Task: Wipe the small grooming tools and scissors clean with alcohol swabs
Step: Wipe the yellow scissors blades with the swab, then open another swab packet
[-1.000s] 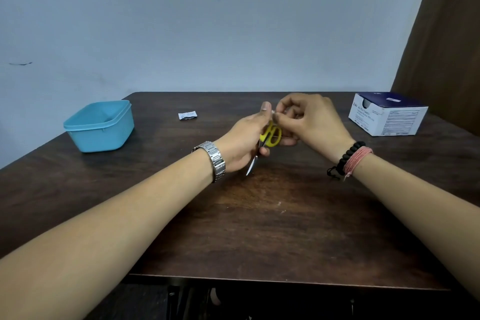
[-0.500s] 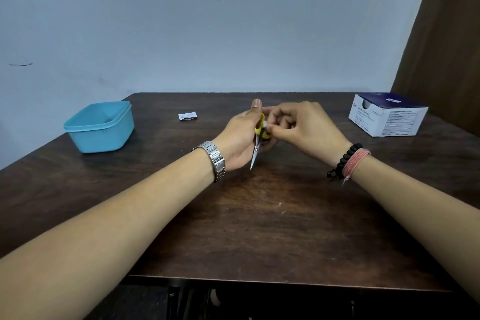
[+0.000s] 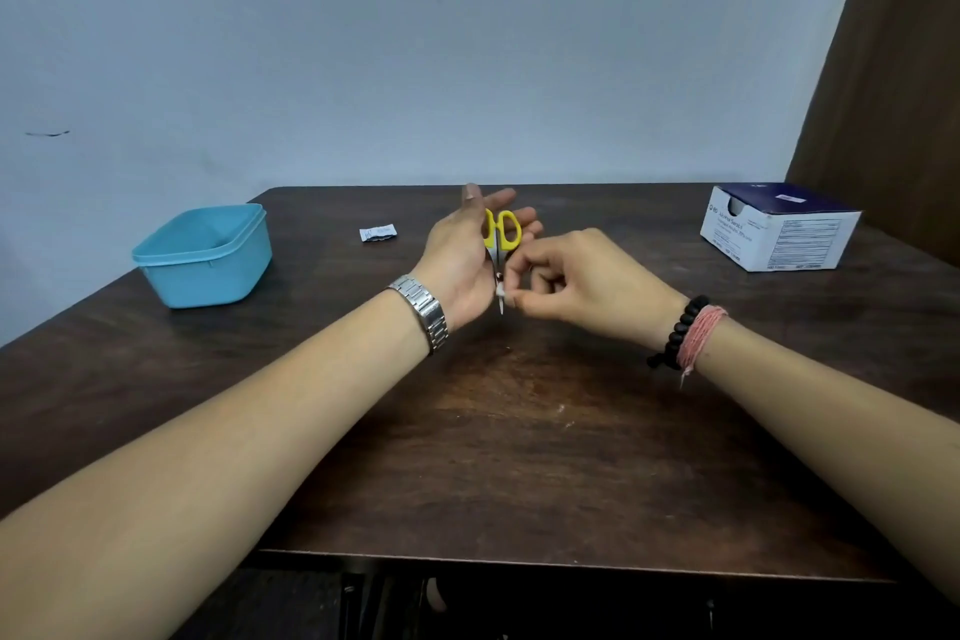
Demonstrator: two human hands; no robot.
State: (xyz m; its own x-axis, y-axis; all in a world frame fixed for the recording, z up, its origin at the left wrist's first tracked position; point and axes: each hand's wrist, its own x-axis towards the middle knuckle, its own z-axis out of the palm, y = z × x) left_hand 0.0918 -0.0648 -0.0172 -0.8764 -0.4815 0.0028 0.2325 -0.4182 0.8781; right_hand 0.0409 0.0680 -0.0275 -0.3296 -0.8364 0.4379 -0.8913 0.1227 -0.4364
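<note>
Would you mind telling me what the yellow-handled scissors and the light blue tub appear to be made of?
The yellow-handled scissors look like smooth, glossy yellow plastic at the finger loops, with pale grey blades that are probably polished steel. The light blue tub looks like matte moulded plastic, judging by its even colour, rounded corners and lipped rim.

Bare table (image 3: 519, 457) lies open nearer than the scissors (image 3: 501, 234). Left of the scissors lie a packet (image 3: 377, 233) and a tub (image 3: 208, 255); right stands a box (image 3: 779, 229).
</note>
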